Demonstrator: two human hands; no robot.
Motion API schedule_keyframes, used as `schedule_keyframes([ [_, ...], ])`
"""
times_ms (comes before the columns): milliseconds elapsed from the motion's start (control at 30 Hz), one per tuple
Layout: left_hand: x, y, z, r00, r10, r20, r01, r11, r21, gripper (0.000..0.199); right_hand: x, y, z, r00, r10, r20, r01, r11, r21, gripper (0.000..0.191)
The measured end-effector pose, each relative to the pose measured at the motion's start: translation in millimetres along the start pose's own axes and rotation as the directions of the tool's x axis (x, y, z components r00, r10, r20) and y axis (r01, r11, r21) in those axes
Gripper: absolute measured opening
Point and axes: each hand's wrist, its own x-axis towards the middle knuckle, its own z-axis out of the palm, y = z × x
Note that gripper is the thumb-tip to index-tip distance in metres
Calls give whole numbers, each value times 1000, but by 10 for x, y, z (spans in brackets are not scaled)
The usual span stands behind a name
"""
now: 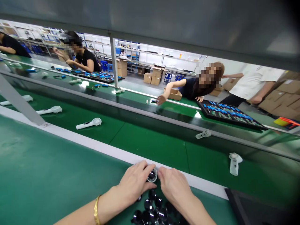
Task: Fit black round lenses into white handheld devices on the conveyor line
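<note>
Bare hands meet at the near edge of a green conveyor, my left hand (133,181) curved with thumb and fingers around a small round part (152,175), glossy black in the middle with a pale rim. My right hand (174,184) is half-curled just beside it, fingers bent inward; whether its fingertips pinch anything, I cannot tell.

Nearest to my wrists, between my forearms, glossy black round pieces (153,206) lie heaped on the green table (58,175). Ahead of my hands, white housings with round heads (90,123) lie spaced along the conveyor (145,140), and a paler housing (234,164) rests beyond my right hand.

The round part looks light and stiff, likely hard plastic. Its shiny face would probably be slippery and quick to smudge or scratch, so the rim seems the place to hold, lightly, with fingertips on opposite sides. Across the line, a co-worker's hand (161,99) reaches over the work.
</note>
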Motion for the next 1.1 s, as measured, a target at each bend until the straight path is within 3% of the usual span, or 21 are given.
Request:
schedule_keyframes([
  [267,-9,29,70,1000,-8,-28,8,1000,-5,46,27,-51,-95,999,-30,32,31,999,-37,28],
  [367,-11,21,112,999,-4,-39,4,1000,4,44,76,12,-74,998,-37,42,30,986,162,29],
  [467,-21,19,138,999,11,-36,-10,1000,22,45,167,120,-44,991,-72,117,17,910,415,26],
  [667,-17,35,120,999,11,-53,-7,998,70,41,282,280,37,958,-152,243,-46,756,653,16],
  [867,-9,22,135,999,14,-43,-10,995,94,41,290,324,114,957,-185,225,-61,627,776,16],
  [1100,5,-47,215,997,33,-72,-24,993,119,41,262,340,203,957,-221,190,-42,542,839,17],
])
